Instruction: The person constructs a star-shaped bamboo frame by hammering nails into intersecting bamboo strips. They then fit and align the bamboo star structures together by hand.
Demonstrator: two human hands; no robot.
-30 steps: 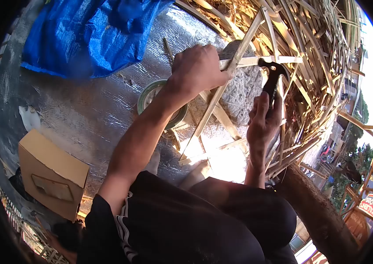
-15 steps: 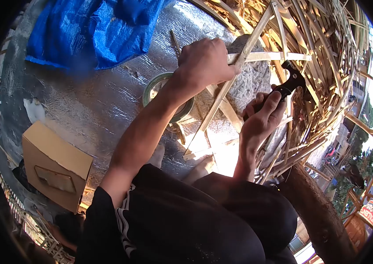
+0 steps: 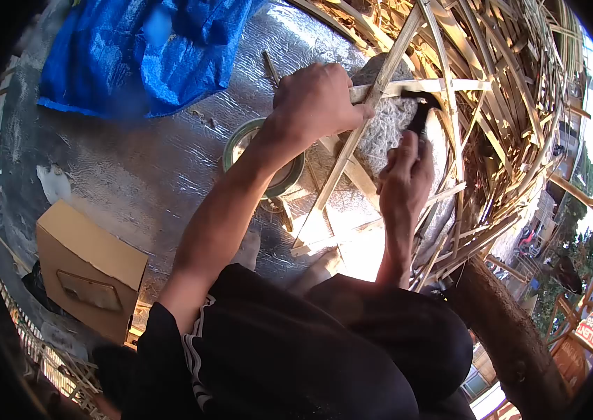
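Note:
Several pale wooden strips cross each other in a frame over a rough grey stone (image 3: 386,136). My left hand (image 3: 317,98) is closed around one end of a flat strip (image 3: 461,85), near where it meets a long diagonal strip (image 3: 338,171). In my right hand (image 3: 407,178) is a black hammer (image 3: 422,115), gripped by its handle. Its slightly blurred head is at the flat strip, to the right of the diagonal one. Whether the head touches the wood I cannot tell. A round green-rimmed container (image 3: 289,178) sits below my left wrist, partly hidden by the forearm.
A blue tarp (image 3: 142,56) lies at the upper left on the silvery ground sheet (image 3: 121,175). An open cardboard box (image 3: 90,269) stands at the lower left. A large pile of split strips (image 3: 513,91) fills the upper right, above a thick log (image 3: 506,336).
The hammer first swung away to the right and down, then came back up and left to the flat strip. My left hand has kept its hold, with only a slight shift.

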